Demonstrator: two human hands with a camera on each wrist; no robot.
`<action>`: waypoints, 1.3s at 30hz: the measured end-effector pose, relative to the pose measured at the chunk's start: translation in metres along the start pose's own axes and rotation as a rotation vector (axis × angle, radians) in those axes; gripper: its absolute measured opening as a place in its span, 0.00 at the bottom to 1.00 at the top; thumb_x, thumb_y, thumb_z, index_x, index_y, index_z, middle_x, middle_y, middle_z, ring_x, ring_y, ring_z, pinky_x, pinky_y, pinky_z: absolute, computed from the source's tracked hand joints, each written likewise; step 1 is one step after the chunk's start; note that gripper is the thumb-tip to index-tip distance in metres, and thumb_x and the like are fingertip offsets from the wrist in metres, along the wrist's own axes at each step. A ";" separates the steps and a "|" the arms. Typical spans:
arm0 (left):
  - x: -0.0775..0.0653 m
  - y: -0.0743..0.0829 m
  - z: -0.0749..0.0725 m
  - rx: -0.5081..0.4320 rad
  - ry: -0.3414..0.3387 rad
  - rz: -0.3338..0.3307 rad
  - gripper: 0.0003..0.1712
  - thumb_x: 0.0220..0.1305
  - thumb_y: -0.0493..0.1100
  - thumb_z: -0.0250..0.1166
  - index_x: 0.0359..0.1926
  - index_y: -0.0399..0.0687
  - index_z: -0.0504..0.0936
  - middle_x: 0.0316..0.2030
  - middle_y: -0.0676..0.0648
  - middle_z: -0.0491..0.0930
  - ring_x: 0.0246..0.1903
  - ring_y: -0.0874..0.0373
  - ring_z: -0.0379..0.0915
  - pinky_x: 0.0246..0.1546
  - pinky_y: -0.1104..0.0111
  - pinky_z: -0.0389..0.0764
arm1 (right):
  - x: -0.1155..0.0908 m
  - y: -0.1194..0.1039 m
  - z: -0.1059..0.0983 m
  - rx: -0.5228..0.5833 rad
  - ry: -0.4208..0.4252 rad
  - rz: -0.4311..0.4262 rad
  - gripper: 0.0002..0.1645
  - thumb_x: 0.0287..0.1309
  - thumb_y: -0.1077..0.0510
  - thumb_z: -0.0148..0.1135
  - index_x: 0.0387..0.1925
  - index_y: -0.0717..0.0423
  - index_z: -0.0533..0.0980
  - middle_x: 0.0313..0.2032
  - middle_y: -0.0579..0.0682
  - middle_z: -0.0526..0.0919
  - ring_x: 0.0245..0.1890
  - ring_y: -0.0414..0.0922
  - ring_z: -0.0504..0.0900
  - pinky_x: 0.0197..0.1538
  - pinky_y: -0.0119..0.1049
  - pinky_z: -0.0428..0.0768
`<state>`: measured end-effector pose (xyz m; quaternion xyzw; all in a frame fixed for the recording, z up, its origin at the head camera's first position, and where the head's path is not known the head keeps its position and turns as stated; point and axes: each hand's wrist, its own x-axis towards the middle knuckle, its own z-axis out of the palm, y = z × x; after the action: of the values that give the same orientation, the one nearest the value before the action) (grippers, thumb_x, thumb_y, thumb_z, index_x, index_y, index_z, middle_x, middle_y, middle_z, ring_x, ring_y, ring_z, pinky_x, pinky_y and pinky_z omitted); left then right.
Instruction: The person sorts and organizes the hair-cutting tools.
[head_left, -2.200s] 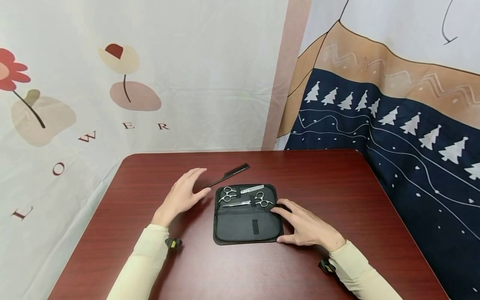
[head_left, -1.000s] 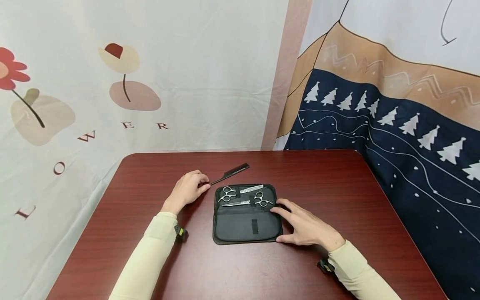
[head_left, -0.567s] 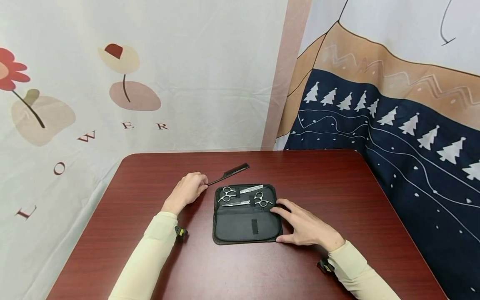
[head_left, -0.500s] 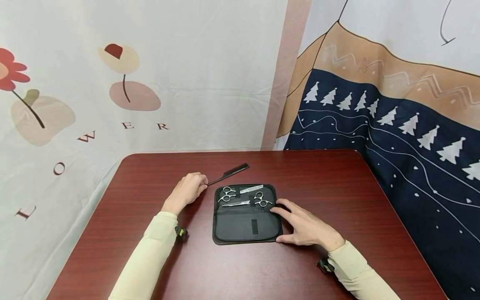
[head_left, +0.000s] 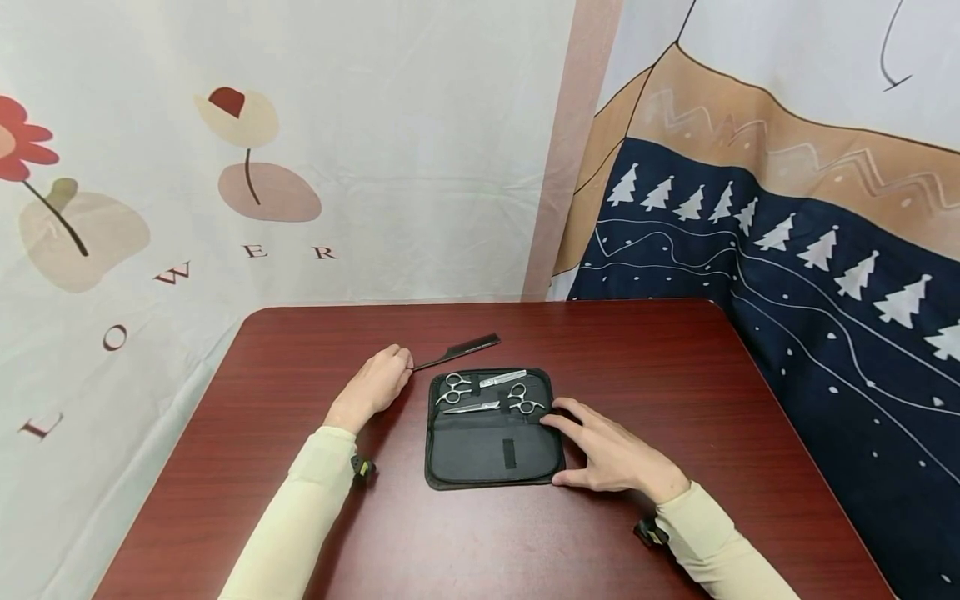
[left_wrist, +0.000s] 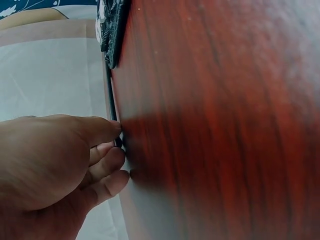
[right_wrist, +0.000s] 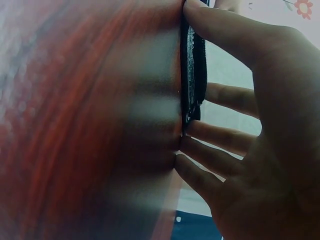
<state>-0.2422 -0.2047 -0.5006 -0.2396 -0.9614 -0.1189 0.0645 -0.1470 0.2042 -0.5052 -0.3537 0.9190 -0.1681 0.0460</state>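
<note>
1. The comb (head_left: pixel 465 347) lies beyond the far edge of the black case (head_left: pixel 471 460), apart from it; whether it touches the bench (head_left: pixel 637 358) or is slightly raised, I cannot tell.
2. Its long axis runs obliquely: thin tail to the left, toothed end to the right and farther from the person.
3. The left hand (head_left: pixel 375 383) is much the nearer, pinching the tail's end between thumb and fingers, so the comb extends rightward from it.
4. From that hand, the case sits to the right and closer to the person, two pairs of scissors (head_left: pixel 474 407) in its far half.
5. The right hand (head_left: pixel 611 454), fingers spread and slightly bent, rests at the case's right edge.
</note>
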 end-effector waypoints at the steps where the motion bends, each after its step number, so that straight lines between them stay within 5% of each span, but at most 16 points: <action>1: 0.000 -0.001 0.001 0.002 0.001 0.000 0.02 0.69 0.32 0.63 0.38 0.34 0.80 0.34 0.40 0.77 0.36 0.46 0.76 0.38 0.54 0.82 | 0.000 0.000 0.000 0.001 -0.001 0.000 0.51 0.52 0.30 0.73 0.72 0.47 0.71 0.71 0.54 0.65 0.67 0.48 0.67 0.66 0.49 0.73; 22: -0.016 -0.008 0.001 -0.084 0.046 -0.038 0.03 0.71 0.32 0.62 0.40 0.33 0.80 0.37 0.39 0.77 0.38 0.45 0.76 0.41 0.52 0.81 | 0.001 0.000 -0.001 -0.010 0.009 0.004 0.51 0.51 0.30 0.73 0.72 0.47 0.72 0.71 0.53 0.65 0.67 0.47 0.67 0.66 0.48 0.73; 39: -0.033 0.012 -0.019 -0.135 0.182 -0.021 0.02 0.70 0.31 0.62 0.39 0.35 0.81 0.35 0.42 0.77 0.35 0.50 0.73 0.37 0.55 0.80 | 0.000 -0.001 0.000 -0.009 0.011 0.002 0.52 0.51 0.30 0.73 0.73 0.47 0.71 0.71 0.53 0.65 0.67 0.48 0.67 0.66 0.49 0.73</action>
<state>-0.2061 -0.2139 -0.4861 -0.2217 -0.9438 -0.2051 0.1339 -0.1463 0.2039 -0.5052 -0.3524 0.9202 -0.1658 0.0396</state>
